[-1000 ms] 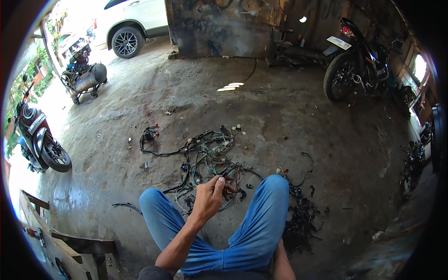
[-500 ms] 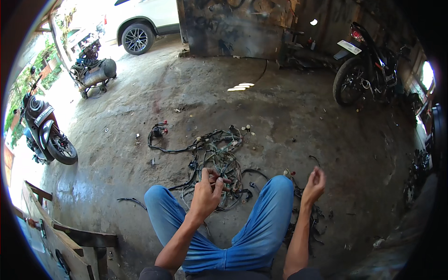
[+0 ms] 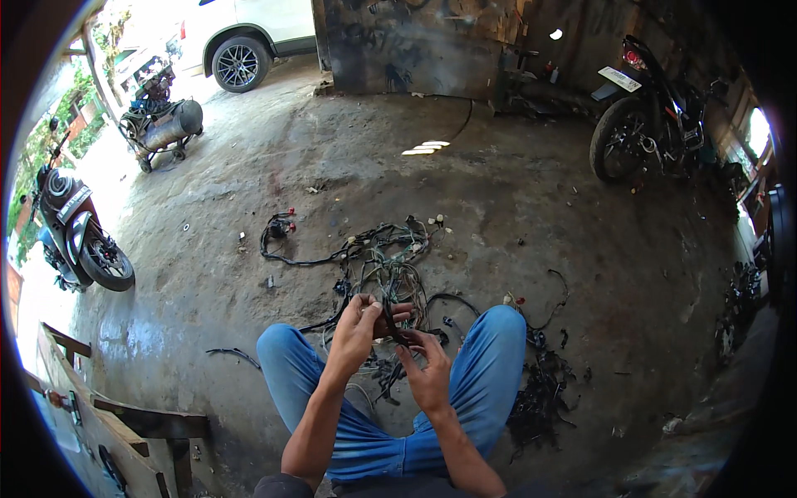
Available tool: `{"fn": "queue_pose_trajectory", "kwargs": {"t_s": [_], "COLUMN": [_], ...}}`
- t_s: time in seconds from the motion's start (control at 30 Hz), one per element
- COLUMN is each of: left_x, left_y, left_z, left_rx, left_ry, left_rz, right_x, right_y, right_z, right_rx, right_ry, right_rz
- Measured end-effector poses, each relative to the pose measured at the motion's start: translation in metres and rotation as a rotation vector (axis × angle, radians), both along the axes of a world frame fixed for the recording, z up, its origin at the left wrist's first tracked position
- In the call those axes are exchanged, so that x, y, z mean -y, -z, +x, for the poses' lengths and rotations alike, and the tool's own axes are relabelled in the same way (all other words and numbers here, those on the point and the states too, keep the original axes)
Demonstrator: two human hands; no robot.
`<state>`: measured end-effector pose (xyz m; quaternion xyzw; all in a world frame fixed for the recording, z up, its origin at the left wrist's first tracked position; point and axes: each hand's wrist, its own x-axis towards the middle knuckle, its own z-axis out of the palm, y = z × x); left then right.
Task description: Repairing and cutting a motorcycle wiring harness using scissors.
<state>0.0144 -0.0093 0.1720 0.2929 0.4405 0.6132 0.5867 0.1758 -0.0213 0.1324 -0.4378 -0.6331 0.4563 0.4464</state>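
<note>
A tangled wiring harness (image 3: 386, 266) lies on the ground between and beyond my knees, with black-wrapped lengths, bare green and grey wires and several white connectors. My left hand (image 3: 353, 336) is closed on a dark section of it, lifted between my knees. Just to the right, my right hand (image 3: 427, 373) has its thumb and fingers closed at the lower end of that same dark section. The fingers partly hide the exact grip. A black component with red ends (image 3: 282, 226) sits at the harness's far left end.
A heap of black scraps (image 3: 540, 398) lies beside my right knee, a thin black strand (image 3: 566, 299) beyond it. A short black cable (image 3: 235, 355) is left of my left knee. A wooden bench (image 3: 108, 415) stands near left; motorcycles (image 3: 635, 124) and a compressor (image 3: 170, 129) stand farther off.
My right hand has come in from beyond my right knee to the harness, beside my left hand. The left hand has stayed nearly in place, still gripping the harness.
</note>
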Motion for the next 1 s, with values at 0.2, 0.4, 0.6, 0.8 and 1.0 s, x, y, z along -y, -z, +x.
{"fn": "queue_pose_trajectory", "kwargs": {"t_s": [0.2, 0.4, 0.6, 0.8, 1.0], "left_x": [0.010, 0.030, 0.030, 0.028, 0.034], "left_y": [-0.009, 0.006, 0.006, 0.003, 0.020], "left_z": [0.005, 0.036, 0.038, 0.041, 0.036], "left_rx": [0.000, -0.309, -0.567, -0.432, -0.453], "left_ry": [0.037, 0.013, -0.057, -0.172, -0.245], "left_rz": [0.122, 0.151, 0.073, 0.023, -0.004], "right_x": [0.011, 0.009, 0.004, -0.011, -0.020], "right_y": [-0.017, -0.032, -0.040, -0.055, -0.068], "right_z": [-0.007, -0.009, 0.006, 0.020, 0.037], "right_rx": [-0.035, 0.095, 0.220, 0.173, 0.231], "right_ry": [0.092, 0.243, 0.225, 0.139, 0.113], "right_rz": [0.080, 0.313, 0.271, 0.187, 0.233]}}
